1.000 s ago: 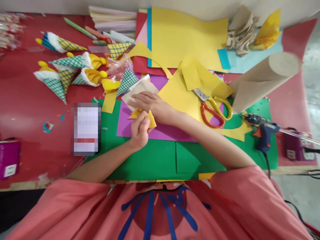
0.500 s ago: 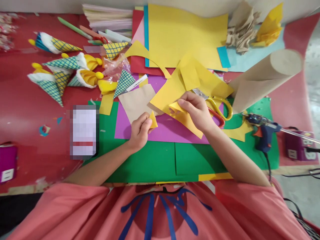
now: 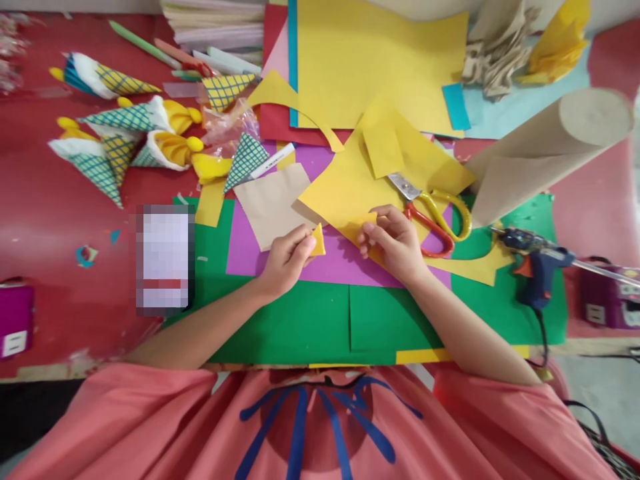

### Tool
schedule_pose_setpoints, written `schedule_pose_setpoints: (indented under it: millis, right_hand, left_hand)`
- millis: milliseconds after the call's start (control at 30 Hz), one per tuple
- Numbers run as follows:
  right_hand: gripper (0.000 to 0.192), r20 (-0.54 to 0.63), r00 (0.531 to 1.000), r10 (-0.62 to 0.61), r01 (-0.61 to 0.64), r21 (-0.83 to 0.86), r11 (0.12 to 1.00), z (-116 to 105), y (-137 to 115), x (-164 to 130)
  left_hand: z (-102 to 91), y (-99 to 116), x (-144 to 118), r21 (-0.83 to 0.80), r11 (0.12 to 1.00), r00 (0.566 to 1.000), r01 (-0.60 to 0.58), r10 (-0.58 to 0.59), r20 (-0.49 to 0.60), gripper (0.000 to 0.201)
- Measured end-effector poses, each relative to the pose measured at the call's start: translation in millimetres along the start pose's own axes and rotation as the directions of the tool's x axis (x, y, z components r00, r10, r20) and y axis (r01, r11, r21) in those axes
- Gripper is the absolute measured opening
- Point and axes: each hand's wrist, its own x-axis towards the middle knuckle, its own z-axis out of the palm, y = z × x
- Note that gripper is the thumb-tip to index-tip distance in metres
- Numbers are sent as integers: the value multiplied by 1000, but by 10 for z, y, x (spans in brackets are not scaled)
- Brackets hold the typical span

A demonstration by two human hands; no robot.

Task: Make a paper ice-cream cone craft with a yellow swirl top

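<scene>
My left hand (image 3: 286, 259) pinches a small folded yellow paper piece (image 3: 317, 241) between thumb and fingers, just above the purple sheet (image 3: 330, 265). My right hand (image 3: 396, 244) is a short way to the right. Its curled fingers grip the lower edge of a large loose yellow sheet (image 3: 345, 190) that lies over the purple sheet. A cut piece of brown paper (image 3: 274, 204) lies just beyond my left hand. Both forearms rest over the green sheet (image 3: 300, 323).
Yellow-and-red scissors (image 3: 436, 215) lie right of my right hand, with a blue glue gun (image 3: 537, 265) and a brown paper roll (image 3: 547, 148) further right. Finished paper cones (image 3: 125, 137) sit at the back left. A blurred phone (image 3: 165, 260) lies left. Stacked coloured paper (image 3: 380, 60) fills the back.
My right hand left the brown paper near my left hand, moved right, lifted a corner of the yellow sheet, then lowered onto its edge. My left hand kept the small yellow piece.
</scene>
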Motion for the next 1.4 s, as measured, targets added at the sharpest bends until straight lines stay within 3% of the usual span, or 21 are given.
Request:
schedule_pose_setpoints:
  millis: [400,567,767,933,1400]
  right_hand:
    - [16,-31,998,-47,46,-39,998,-60,1,-13]
    - [26,-86,996,31,-35,-53,998,49,2,-79]
    - [21,-1,991,135,-134,143,981,187,11,-133]
    - [22,57,972,230,-236,197,951,224,7,-140]
    - [16,126,972,197,-219,197,956,226,78,-132]
  left_hand:
    - [-4,11,9,81,996,999,28,-31,41,37]
    - [-3,42,25,146,989,998,22,-31,59,36]
    - [-16,39,25,196,981,997,12,-27,75,36]
    - [-13,41,32,212,977,995,-13,-8,95,34]
    - [-26,91,32,125,992,971,15,-45,237,35]
